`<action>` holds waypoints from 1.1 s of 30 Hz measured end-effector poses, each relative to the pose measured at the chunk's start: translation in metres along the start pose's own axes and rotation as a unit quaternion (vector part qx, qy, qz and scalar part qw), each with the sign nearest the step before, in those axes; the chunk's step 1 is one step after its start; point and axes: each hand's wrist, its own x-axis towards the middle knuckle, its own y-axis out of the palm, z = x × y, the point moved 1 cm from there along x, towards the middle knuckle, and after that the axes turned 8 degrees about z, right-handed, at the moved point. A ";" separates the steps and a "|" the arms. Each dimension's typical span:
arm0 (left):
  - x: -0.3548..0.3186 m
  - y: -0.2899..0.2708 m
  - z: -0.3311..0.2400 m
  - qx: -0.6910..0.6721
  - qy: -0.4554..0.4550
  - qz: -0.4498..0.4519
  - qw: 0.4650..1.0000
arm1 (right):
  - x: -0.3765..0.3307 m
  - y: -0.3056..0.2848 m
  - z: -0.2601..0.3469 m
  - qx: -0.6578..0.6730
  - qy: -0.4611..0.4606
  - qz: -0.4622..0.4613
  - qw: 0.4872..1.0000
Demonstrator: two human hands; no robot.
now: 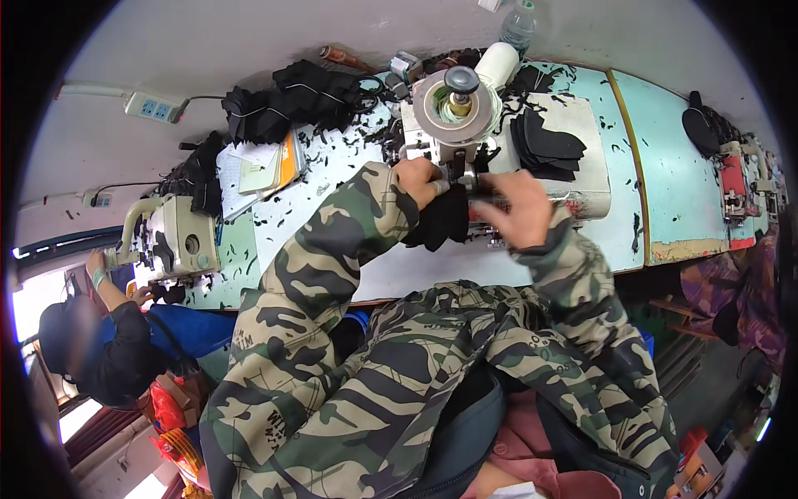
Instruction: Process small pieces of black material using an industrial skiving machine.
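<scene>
An industrial sewing machine (432, 141) stands in front of me, with a wide thread cone holder (453, 104) on top. My left hand (420, 181) is closed beside the needle area, fingers curled at the upper edge of a black fabric piece (445, 220) that hangs toward me; its fingertips are partly hidden. On the other side of the machine head, my right hand (519, 209) is blurred by motion. Its thumb and fingers are apart, and nothing shows between them. A stack of cut black fabric pieces (549, 145) lies on the machine bed to the right.
Bundled black pieces (291, 100) and papers (253, 170) lie at the back left. Black scraps dot the tabletop (291, 224). A plastic bottle (518, 29) stands at the back. At left, another person (125, 333) works at a second machine (179, 237); further machines (736, 183) line the right.
</scene>
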 end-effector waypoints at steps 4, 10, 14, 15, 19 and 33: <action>0.002 -0.004 0.005 -0.088 0.000 0.043 0.995 | -0.002 0.020 0.007 -0.022 0.016 -0.068 0.997; -0.011 -0.010 0.030 -0.276 0.017 0.232 0.932 | 0.012 -0.052 0.003 0.026 0.010 -0.264 0.964; -0.009 -0.004 0.005 -0.064 -0.055 0.054 0.995 | 0.009 -0.050 -0.015 -0.088 -0.032 -0.145 0.985; -0.008 -0.005 0.004 -0.031 -0.042 0.018 0.998 | 0.009 -0.036 -0.012 0.004 -0.003 -0.107 0.994; 0.003 -0.002 -0.004 -0.036 0.013 0.006 0.999 | 0.002 0.007 -0.003 -0.004 -0.002 -0.017 1.000; -0.015 0.005 0.014 -0.296 0.015 0.140 0.945 | 0.012 -0.078 -0.003 -0.062 -0.005 -0.197 0.978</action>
